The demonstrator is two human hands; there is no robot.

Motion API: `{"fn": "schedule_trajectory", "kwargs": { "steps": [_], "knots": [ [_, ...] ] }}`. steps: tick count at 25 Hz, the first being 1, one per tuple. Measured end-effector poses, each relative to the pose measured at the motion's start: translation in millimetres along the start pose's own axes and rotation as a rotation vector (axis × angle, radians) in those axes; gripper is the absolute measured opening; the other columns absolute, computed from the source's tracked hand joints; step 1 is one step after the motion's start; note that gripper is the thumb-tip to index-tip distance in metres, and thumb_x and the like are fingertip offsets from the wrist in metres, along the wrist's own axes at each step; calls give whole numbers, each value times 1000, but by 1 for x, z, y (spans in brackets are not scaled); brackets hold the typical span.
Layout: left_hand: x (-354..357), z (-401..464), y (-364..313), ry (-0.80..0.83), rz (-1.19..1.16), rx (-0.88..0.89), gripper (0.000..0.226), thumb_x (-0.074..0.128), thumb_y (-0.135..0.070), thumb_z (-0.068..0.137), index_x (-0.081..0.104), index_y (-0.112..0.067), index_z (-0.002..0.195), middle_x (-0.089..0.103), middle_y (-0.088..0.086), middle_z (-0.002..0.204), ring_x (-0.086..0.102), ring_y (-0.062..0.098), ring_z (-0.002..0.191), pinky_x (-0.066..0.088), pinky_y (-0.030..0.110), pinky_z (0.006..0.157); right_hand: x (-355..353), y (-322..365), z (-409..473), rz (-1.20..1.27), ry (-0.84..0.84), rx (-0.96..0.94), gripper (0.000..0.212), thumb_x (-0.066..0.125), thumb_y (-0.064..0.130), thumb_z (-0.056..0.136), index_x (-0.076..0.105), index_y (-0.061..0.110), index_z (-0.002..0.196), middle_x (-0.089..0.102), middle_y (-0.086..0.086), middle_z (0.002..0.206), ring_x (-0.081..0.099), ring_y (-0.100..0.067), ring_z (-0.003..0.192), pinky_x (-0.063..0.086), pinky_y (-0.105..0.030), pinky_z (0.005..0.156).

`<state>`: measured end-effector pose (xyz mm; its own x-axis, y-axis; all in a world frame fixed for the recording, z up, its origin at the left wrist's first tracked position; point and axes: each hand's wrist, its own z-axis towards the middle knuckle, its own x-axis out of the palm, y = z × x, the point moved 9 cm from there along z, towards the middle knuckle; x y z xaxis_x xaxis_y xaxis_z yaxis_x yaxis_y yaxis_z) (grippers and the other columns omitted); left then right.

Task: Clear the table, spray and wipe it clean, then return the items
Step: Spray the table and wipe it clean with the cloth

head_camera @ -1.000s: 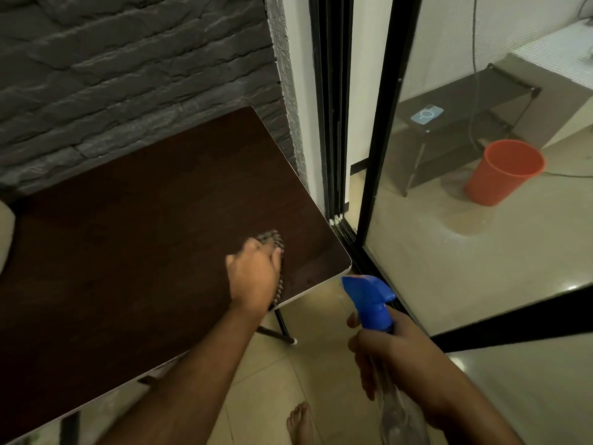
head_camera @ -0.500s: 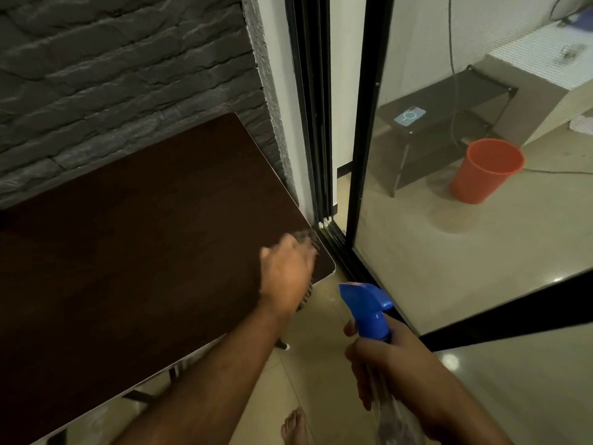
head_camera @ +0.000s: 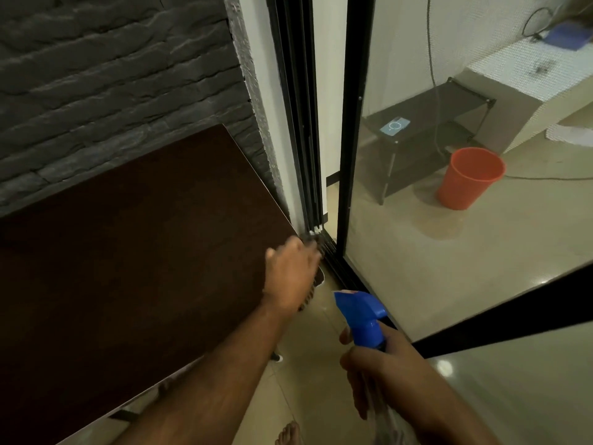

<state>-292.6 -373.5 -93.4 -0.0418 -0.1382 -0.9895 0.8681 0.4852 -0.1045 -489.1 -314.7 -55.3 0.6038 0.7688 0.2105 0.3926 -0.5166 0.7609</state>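
Nearest to us, bottom edge: a bare foot (head_camera: 288, 434) on the tiled floor (head_camera: 308, 374). Our right hand (head_camera: 388, 377) sits low right, fingers curled round the neck of the spray bottle (head_camera: 364, 319); blue trigger head points up and left, clear body runs down under the palm and is mostly hidden. The bottle is off the table, held over the floor just beside the table's near right corner.

Our left hand (head_camera: 293, 277) reaches across from lower left, motion-blurred, palm down on the cloth (head_camera: 313, 285) at the table's right corner. Fingers look bent over the cloth but blur hides detail; we cannot tell a firm grip from a flat press. Only a dark patterned strip of cloth shows under the hand's right side, hanging partly past the table edge.

The table (head_camera: 128, 252) is dark brown with a pale rim, running from the left to that corner. A table leg's foot (head_camera: 276, 357) shows below the forearm.

Behind it, a grey stone wall (head_camera: 112, 75). To the right, a black sliding door frame (head_camera: 349, 123) with glass. Farther, past the glass: a low dark stand (head_camera: 433, 136) with a phone (head_camera: 394, 126) lying on top, an orange bucket (head_camera: 468, 176) on the floor just beside it, and a cable (head_camera: 431, 59) hanging down the far wall.
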Motion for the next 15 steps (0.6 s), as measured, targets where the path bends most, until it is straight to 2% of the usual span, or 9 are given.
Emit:
{"fn": "schedule_trajectory", "kwargs": {
  "steps": [3,5,7,10,12,13,15],
  "knots": [
    [8,-26,-14,96,-49,107,35,32,-41,97,49,-31,126,52,-4,101,51,8,80,44,33,80,10,9,4,-9,33,17,54,69,18,61,49,10,111,57,-10,60,54,-23,48,49,-35,57],
    [6,-38,-13,141,-94,143,35,33,-38,94,52,-30,123,51,-7,100,51,7,81,43,32,84,18,19,3,-37,51,9,55,69,18,61,49,8,111,58,-8,59,55,-22,47,50,-34,55],
    [3,-49,-2,207,-191,151,33,33,-41,91,58,-32,111,45,-14,95,48,2,81,41,29,87,22,34,1,-80,48,-34,47,69,16,65,51,8,108,58,-6,57,55,-19,47,50,-32,53],
    [1,-68,31,379,-307,157,29,44,-46,94,58,-35,117,42,-22,96,47,-2,83,41,22,81,31,59,1,-161,-2,-167,28,66,8,78,53,12,102,57,3,50,54,-13,44,48,-25,47],
    [-15,-74,63,489,-256,160,28,47,-44,95,60,-35,117,51,-14,102,53,4,90,44,26,80,43,79,-6,-225,-45,-261,24,66,5,80,55,17,99,58,3,51,55,-11,45,49,-23,47],
    [-31,-74,79,488,-220,145,29,47,-43,95,63,-33,117,54,-8,104,56,11,94,45,30,82,51,90,-10,-237,-60,-301,24,66,5,81,55,18,98,59,1,56,55,-12,47,50,-25,49],
    [-78,-70,112,381,-188,52,31,46,-41,97,64,-29,120,58,0,106,58,18,98,45,32,87,68,113,-19,-248,-72,-371,24,64,5,81,55,19,99,59,-7,68,56,-16,54,52,-29,54]
  ]
}}
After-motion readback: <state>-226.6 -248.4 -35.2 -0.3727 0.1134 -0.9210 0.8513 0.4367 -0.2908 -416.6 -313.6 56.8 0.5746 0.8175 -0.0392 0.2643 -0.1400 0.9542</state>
